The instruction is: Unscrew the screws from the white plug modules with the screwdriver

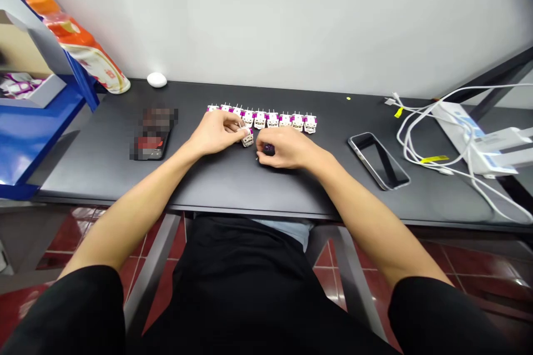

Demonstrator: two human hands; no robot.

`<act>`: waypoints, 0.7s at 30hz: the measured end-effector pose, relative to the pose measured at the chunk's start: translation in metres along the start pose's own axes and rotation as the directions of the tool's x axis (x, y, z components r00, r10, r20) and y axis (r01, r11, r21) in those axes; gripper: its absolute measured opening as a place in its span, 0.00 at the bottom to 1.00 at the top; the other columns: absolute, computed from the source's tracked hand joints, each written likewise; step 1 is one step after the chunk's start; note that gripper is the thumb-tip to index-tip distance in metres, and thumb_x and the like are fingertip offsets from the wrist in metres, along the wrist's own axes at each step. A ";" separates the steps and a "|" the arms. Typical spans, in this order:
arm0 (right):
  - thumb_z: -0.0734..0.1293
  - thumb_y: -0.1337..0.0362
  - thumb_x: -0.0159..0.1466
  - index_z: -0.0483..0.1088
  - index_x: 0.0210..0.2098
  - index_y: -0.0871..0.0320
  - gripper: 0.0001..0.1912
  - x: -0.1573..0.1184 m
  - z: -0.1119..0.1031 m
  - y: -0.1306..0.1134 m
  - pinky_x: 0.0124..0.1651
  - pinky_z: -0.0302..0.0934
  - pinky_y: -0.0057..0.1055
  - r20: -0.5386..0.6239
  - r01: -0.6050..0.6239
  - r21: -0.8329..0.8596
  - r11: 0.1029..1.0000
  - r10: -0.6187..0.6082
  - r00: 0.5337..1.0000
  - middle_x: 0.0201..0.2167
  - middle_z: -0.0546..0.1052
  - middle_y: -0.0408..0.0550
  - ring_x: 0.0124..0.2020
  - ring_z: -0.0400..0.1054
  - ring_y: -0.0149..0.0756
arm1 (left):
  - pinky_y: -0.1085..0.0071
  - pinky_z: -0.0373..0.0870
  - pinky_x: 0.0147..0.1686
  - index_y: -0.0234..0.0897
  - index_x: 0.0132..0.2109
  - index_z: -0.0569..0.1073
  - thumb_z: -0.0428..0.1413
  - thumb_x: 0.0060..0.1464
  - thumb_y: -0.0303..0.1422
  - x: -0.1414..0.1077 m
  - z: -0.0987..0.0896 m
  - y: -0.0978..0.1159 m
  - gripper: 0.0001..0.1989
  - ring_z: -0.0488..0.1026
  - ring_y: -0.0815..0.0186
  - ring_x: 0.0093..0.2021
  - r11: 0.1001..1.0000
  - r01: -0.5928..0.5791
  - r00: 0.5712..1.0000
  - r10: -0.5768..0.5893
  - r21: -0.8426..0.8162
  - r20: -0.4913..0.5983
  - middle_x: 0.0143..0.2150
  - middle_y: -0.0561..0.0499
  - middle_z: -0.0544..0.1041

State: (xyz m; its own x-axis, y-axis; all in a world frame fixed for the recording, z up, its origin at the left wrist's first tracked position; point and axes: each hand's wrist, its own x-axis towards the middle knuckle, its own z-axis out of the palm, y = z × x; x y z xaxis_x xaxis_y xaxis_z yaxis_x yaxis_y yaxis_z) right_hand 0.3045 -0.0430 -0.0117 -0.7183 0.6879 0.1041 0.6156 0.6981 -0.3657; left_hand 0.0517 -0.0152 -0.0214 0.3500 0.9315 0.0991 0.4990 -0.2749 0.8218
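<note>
A row of several small white-and-purple parts with metal pins (278, 118) lies along the middle of the black table (233, 177). My left hand (216, 132) pinches one such white-and-purple part (247, 137) just in front of the row. Right beside it, my right hand (284, 148) rests on the table with its fingers curled around a small purple piece (268, 148), mostly hidden by the fingers.
A black phone (378, 160) lies right of my hands, a second phone (152, 141) to the left. White cables (433, 138) and white boxes (491, 144) sit far right. A white oval object (157, 80), an orange bottle (79, 44) and a blue shelf (37, 122) stand at left.
</note>
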 end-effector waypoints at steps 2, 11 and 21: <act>0.70 0.68 0.63 0.73 0.34 0.53 0.03 -0.002 -0.004 0.001 0.41 0.59 0.34 0.039 0.035 0.046 0.998 -0.036 0.999 0.36 0.84 0.45 0.34 0.70 0.37 | 0.64 0.79 0.44 0.39 0.41 0.87 0.70 0.55 0.44 0.001 -0.009 0.000 0.13 0.82 0.59 0.35 0.994 0.005 1.000 -0.001 0.112 -0.031 0.32 0.50 0.85; 0.70 0.69 0.65 0.78 0.34 0.53 0.05 -0.004 -0.010 0.003 0.43 0.62 0.34 0.114 0.070 0.106 0.992 -0.082 0.990 0.36 0.86 0.44 0.35 0.76 0.37 | 0.66 0.75 0.43 0.42 0.48 0.91 0.63 0.54 0.37 -0.002 -0.032 0.006 0.17 0.79 0.59 0.35 0.957 -0.029 0.973 -0.039 0.289 0.226 0.35 0.52 0.86; 0.71 0.69 0.70 0.86 0.49 0.53 0.12 -0.007 -0.015 0.003 0.49 0.69 0.37 0.107 0.064 0.088 0.994 -0.073 0.992 0.45 0.91 0.47 0.43 0.84 0.43 | 0.65 0.78 0.43 0.42 0.60 0.88 0.68 0.53 0.45 -0.008 -0.036 0.011 0.28 0.80 0.61 0.34 0.953 -0.056 0.962 -0.028 0.297 0.271 0.46 0.47 0.87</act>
State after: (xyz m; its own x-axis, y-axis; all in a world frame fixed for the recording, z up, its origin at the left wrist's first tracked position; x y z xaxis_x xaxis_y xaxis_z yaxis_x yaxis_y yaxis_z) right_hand 0.3164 -0.0426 0.0006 -0.7917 0.6101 0.0313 0.5378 0.7203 -0.4382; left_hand 0.0263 -0.0173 0.0072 0.5376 0.8395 -0.0792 0.6914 -0.3851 0.6113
